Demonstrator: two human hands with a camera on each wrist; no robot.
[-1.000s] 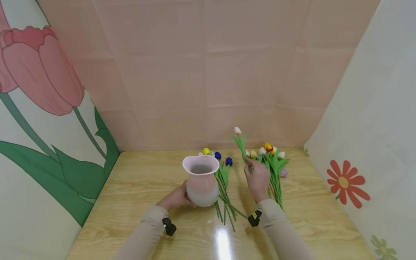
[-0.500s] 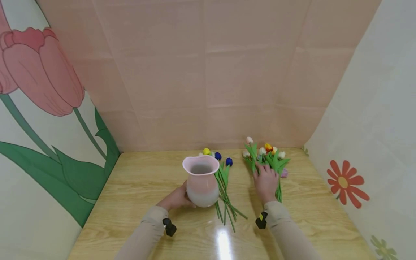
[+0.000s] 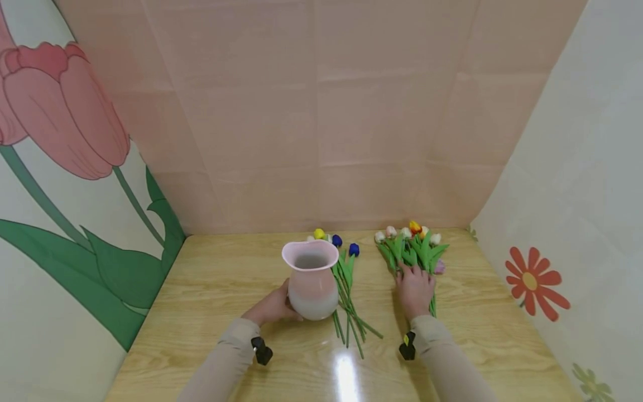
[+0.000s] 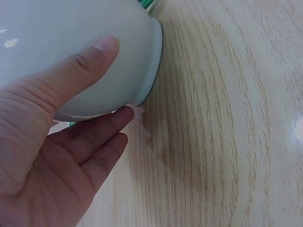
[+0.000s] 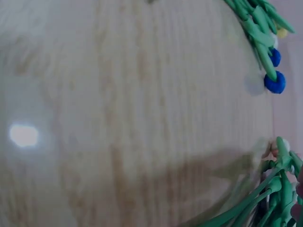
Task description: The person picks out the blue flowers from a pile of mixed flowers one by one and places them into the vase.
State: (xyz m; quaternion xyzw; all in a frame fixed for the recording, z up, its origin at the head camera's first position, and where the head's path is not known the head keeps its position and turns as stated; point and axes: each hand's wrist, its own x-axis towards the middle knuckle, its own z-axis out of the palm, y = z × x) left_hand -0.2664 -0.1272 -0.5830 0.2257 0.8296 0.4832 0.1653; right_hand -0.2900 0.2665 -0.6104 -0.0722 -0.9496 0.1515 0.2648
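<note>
A pink-and-white vase (image 3: 312, 290) with a flared, wavy rim stands upright at mid-table. My left hand (image 3: 273, 304) grips its lower left side, thumb (image 4: 90, 66) along the white wall and fingers (image 4: 99, 142) behind it near the base. My right hand (image 3: 416, 287) is low over the bunch of artificial tulips (image 3: 422, 251) on the right, pinching the stem of a pale pink tulip (image 3: 390, 231) among the leaves. In the right wrist view only fingertips (image 5: 298, 208) show at the right edge, beside green stems and leaves (image 5: 284, 184).
Another group of tulips (image 3: 346, 273), with blue and yellow heads, lies right beside the vase, stems toward me. The wooden table (image 3: 226, 268) ends at a pink backdrop (image 3: 321, 139). Flower-printed sheets (image 3: 567, 167) border both sides.
My right hand has lowered the pale pink tulip rightward and down onto the bunch, its head now level with the others. My left hand and the vase have stayed put.
</note>
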